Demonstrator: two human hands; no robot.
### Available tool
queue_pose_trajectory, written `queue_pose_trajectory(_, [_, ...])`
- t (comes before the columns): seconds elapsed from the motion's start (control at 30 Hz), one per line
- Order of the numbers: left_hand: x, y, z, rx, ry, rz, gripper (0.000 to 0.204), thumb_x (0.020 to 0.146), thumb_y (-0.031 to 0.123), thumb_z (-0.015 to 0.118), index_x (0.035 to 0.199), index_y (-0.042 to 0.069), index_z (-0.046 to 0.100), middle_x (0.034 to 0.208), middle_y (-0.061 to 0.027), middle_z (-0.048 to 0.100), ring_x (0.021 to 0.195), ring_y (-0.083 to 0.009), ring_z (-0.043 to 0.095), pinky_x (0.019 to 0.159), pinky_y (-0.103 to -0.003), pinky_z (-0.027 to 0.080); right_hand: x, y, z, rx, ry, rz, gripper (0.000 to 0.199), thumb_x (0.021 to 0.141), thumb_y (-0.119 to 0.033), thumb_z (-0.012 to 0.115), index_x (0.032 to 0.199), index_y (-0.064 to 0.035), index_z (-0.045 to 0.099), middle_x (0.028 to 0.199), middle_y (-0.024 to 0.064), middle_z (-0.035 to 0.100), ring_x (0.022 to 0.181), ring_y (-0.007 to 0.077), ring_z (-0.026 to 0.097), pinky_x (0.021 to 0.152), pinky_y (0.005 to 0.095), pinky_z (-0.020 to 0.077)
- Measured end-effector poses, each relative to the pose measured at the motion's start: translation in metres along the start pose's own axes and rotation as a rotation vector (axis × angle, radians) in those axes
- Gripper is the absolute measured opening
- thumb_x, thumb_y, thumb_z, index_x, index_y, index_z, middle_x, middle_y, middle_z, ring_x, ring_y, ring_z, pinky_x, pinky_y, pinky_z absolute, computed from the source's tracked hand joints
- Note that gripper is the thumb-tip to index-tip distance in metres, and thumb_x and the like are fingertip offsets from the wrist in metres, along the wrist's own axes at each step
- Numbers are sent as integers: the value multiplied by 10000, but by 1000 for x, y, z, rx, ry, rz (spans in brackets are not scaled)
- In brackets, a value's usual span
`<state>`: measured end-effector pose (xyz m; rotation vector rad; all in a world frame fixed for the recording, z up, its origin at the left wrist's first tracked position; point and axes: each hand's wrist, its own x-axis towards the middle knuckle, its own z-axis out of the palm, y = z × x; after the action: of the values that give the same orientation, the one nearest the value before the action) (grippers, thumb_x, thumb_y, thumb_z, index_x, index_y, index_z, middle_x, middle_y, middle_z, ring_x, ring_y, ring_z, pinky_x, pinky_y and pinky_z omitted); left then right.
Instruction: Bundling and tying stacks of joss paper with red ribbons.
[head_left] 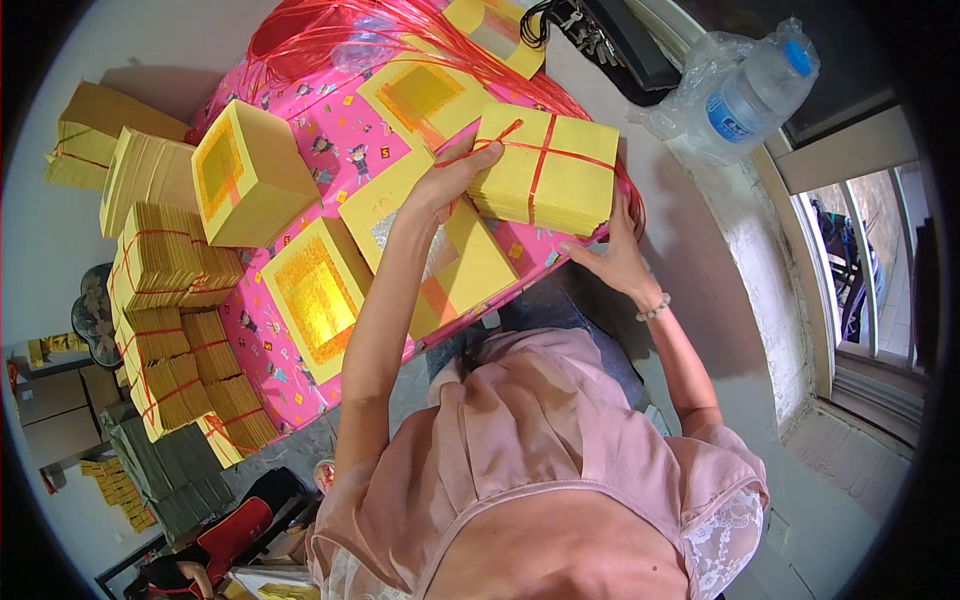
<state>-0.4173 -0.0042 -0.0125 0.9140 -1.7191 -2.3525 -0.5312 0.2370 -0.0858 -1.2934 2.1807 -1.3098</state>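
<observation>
Left hand (pixel 455 184) gripping the left end of my yellow paper stack (pixel 582 187), right hand (pixel 622 262), thumb spread, at its near right corner.
It's above the pink-covered counter (pixel 340 125)'s edge; a loose red ribbon (pixel 537 180) slipping sideways could let sheets spill.

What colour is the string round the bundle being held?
The string is red, in the head view.

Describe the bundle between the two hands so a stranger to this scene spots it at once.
Find the pink patterned table, then its right-hand end. There, between the left hand and right hand, is a yellow bundle. Unlike the gold-squared stacks nearby, its plain top is crossed by red string.
</observation>
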Motion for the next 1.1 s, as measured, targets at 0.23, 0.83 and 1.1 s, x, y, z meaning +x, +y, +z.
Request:
queue_pose_trajectory(0.23, [14,3,-9,74,-28,-79,714,966,579,510,1443,52,450,1221,-77,632,986,-160,578,877,-293,413,9,-7,-7,225,222,210,629,911,-221,692,1445,-19,428,1308,147,560,1097,230,609,893,346,501])
queue_pose_trajectory(0.83, [-6,-61,39,-70,147,319,749,962,245,661,1504,-74,254,1404,-184,509,1284,-211,491,1078,-320,384,23,-10,7,335,300,330,674,1036,-445,444,1517,-4,272,1545,179,309,1443,279,269,1177,362,206])
queue_pose_trajectory(1.1, [-6,-61,41,-90,208,320,686,986,216,618,1508,-56,265,1382,-172,529,1260,-198,506,1066,-308,392,30,-13,14,378,311,250,693,1048,-396,433,1538,24,182,1580,193,253,1463,264,241,1186,340,186])
